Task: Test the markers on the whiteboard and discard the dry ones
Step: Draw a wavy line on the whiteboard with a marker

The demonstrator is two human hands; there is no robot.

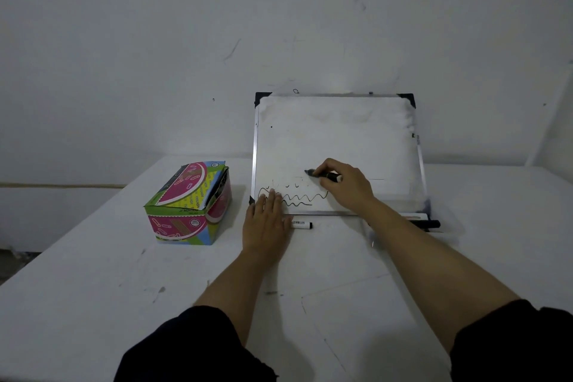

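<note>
A small whiteboard (pixel 338 139) with black corner caps leans against the wall on the white table. Black wavy lines and a few short strokes run along its lower left. My right hand (pixel 345 186) grips a black marker (pixel 324 175), tip pointing left and touching the board above the wavy lines. My left hand (pixel 266 223) lies flat with fingers spread, its fingertips on the board's lower left corner. A white marker with a black cap (pixel 301 224) lies on the table just right of my left hand. More markers (pixel 424 222) lie by the board's lower right corner, partly hidden by my right forearm.
An open colourful cardboard box (pixel 189 205) stands on the table (pixel 93 288) left of the board, with dark items inside. A clear plastic piece (pixel 372 240) sits under my right forearm. The wall rises right behind the board.
</note>
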